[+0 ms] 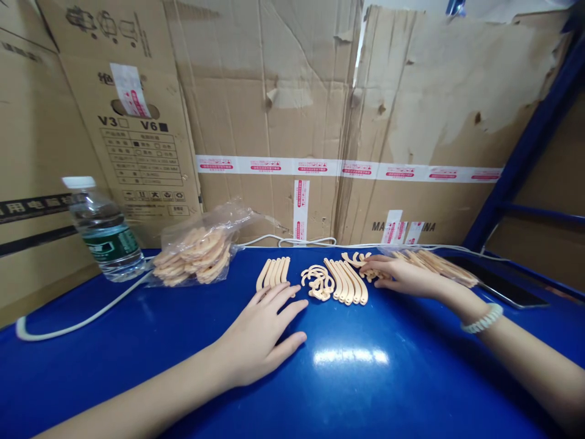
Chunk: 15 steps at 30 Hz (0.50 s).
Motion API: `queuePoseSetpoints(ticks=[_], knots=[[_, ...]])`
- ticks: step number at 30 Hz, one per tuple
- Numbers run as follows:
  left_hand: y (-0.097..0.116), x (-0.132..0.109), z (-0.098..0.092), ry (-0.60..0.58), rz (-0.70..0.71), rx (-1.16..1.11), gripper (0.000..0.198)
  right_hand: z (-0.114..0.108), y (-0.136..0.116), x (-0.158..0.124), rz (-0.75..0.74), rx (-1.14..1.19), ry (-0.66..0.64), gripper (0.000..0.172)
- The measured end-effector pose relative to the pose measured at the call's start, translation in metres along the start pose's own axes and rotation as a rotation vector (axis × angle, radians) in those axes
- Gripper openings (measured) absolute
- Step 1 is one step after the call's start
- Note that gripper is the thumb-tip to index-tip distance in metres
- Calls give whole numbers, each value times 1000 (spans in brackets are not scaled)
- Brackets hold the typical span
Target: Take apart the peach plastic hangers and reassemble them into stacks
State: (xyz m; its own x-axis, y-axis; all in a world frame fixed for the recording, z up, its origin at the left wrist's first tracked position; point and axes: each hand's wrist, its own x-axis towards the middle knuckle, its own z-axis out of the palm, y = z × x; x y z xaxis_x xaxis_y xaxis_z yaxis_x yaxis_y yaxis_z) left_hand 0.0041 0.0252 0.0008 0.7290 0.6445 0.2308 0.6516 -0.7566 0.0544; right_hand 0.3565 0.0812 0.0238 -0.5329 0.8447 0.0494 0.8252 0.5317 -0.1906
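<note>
My left hand (262, 332) lies flat on the blue table (356, 390), fingers spread, its fingertips just short of a small row of curved peach plastic pieces (273, 272). My right hand (400, 275) reaches left, its fingers resting on a few loose curved pieces (361, 261) at the back. Between the hands lie a little heap of hook-shaped pieces (317, 282) and a neat row of long curved pieces (348, 283). A clear bag of long pieces (445, 266) lies behind my right hand. A bead bracelet (482, 319) sits on my right wrist.
A clear bag full of peach pieces (196, 251) sits at the back left beside a water bottle (106, 231). A white cable (82, 320) runs along the table. Cardboard boxes (274, 110) wall off the back; a blue metal frame (525, 152) stands at right.
</note>
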Motion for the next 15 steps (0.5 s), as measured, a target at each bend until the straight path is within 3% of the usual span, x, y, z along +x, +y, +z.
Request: queuePoseSetpoints(ticks=[10,15], knots=[[2,-2,-1,-3,-23,16,46,11,32,2,150,-134,106,45],[2,-4,1,-2,-79,34,54,9,0,-2,219,-156,252,58]])
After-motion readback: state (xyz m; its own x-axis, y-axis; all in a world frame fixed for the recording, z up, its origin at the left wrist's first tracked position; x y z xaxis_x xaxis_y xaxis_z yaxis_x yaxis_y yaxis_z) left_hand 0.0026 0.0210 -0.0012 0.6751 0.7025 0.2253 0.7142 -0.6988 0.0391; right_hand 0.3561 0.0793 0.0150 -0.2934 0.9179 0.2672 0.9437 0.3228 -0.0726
